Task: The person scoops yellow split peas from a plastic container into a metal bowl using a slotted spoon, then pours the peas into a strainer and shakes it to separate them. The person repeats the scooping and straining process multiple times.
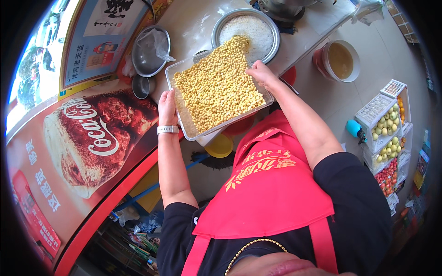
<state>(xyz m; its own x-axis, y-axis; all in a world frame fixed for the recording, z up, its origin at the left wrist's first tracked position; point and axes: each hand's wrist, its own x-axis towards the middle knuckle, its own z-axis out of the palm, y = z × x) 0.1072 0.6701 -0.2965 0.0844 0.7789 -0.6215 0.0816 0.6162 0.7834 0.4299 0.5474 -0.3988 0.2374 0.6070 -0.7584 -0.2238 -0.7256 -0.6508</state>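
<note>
A clear plastic tray full of yellow soybeans is held up between both hands. My left hand grips its left wall, with a pale watch band on the wrist. My right hand grips the wall on the opposite side, near the upper corner. That corner reaches over the rim of a round metal basin on the counter. Beans lie heaped at the corner and meet the white foamy liquid in the basin. Whether beans are sliding in cannot be told from this single frame.
On the metal counter are an oval metal bowl with a plastic bag and a small metal cup. A bucket of cloudy liquid stands on the floor at the right. Beyond it are fruit crates. A yellow basin is below the tray.
</note>
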